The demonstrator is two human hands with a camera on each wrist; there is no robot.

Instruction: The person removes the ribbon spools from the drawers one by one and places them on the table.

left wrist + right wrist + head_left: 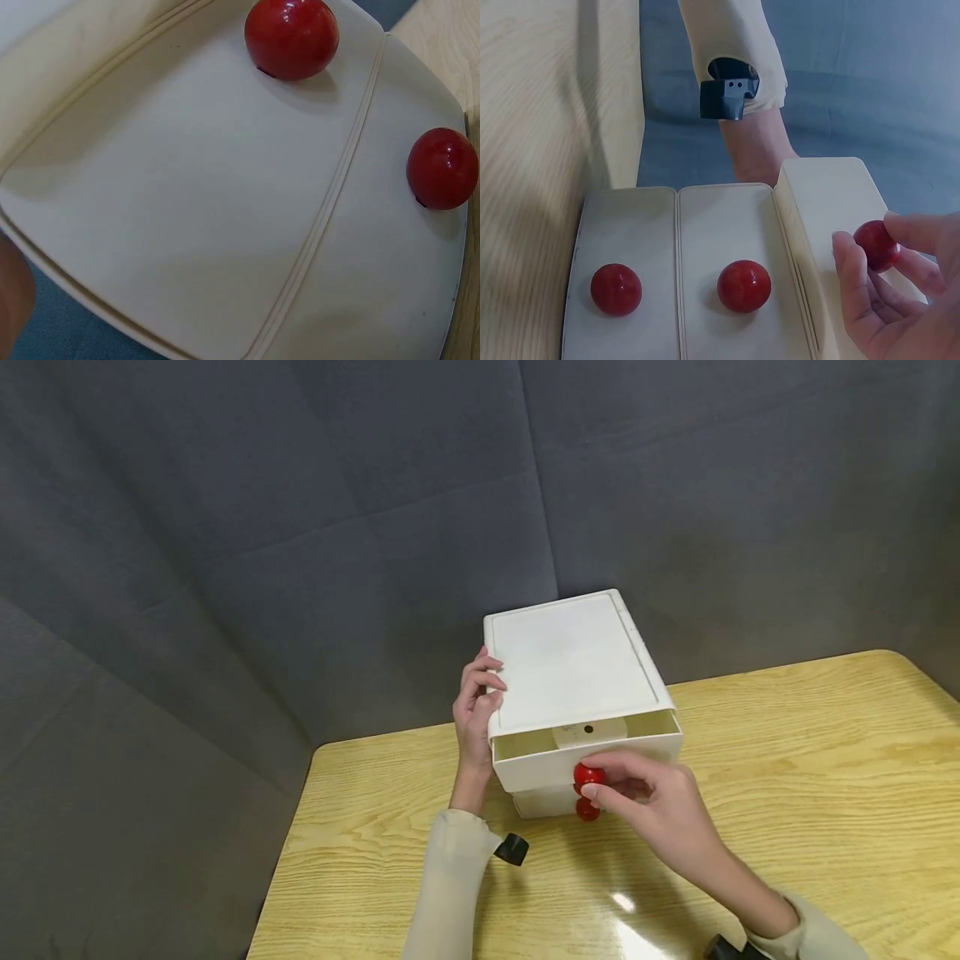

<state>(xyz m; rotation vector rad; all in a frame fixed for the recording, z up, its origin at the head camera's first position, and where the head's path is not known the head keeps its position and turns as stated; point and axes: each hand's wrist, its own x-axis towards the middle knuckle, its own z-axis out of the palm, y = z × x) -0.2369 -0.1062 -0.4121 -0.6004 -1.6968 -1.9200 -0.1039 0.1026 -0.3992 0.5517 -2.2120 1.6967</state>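
A white drawer cabinet (570, 660) with three stacked drawers stands on the table. Its top drawer (534, 771) is pulled partway out, while the lower two look closed in the right wrist view. My right hand (660, 810) pinches the top drawer's round red knob (876, 245) between thumb and fingers. On the cabinet's left side, my left hand (474, 714) grips with fingers bent over the top edge. Inside the drawer lies a pale round piece (609, 732) with a dark central spot, partly hidden by the cabinet top. Red knobs (744, 286) sit on the lower drawers too.
The wood-grain table (810, 777) extends to both sides of the cabinet. A dark grey curtain (360, 543) hangs behind and to the left. A black wrist device (513, 849) is at the left sleeve.
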